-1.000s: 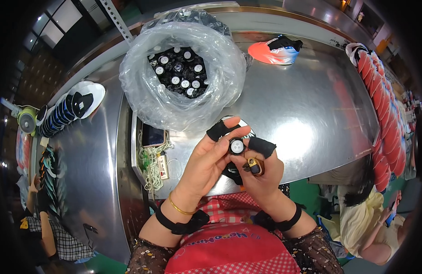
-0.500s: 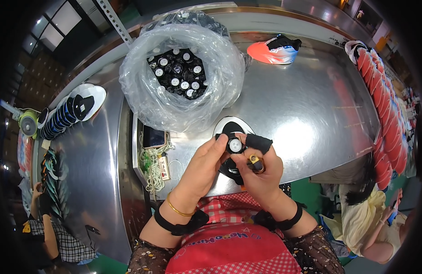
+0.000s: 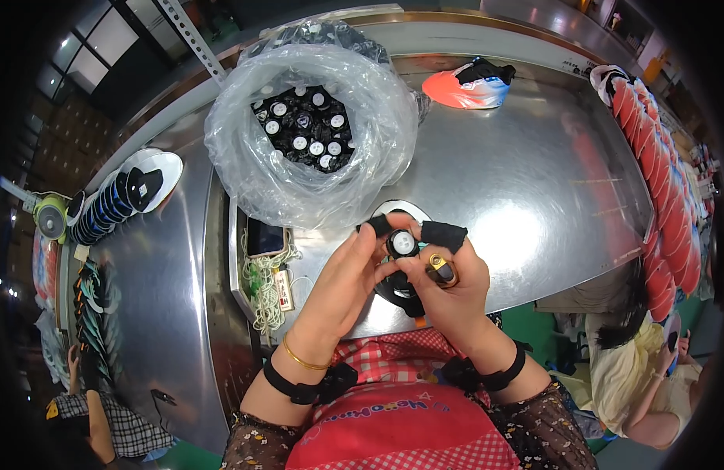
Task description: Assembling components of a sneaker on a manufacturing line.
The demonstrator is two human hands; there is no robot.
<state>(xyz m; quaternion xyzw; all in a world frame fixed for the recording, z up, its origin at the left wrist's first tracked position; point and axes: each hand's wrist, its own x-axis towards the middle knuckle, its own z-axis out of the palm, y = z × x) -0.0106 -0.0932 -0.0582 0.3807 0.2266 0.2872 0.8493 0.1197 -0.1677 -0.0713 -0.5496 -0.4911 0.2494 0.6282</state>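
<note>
Between the fingertips of both hands is a small black round dial with a white face [image 3: 403,244]. My left hand [image 3: 342,274] pinches its left side, with black cloth round one fingertip. My right hand [image 3: 458,290] closes on the other side. One of its fingers wears a black cloth sleeve [image 3: 444,235]. A short dark tool with a brass-coloured end [image 3: 440,269] is tucked in the right palm. Under the hands lies a black and white shoe upper [image 3: 396,294], mostly hidden by them.
A clear plastic bag [image 3: 230,157] holds many similar dials. In a tray beside my left forearm lie pale cord [image 3: 264,301] and a phone [image 3: 266,237]. A red and blue upper [image 3: 464,86] rests behind; stacked uppers line the right [image 3: 652,172] and left [image 3: 115,200]. Other people work at both sides.
The left fingers have shifted slightly left and opened out a little at the tips, baring more of the dial's side. The dial stays between both hands.
</note>
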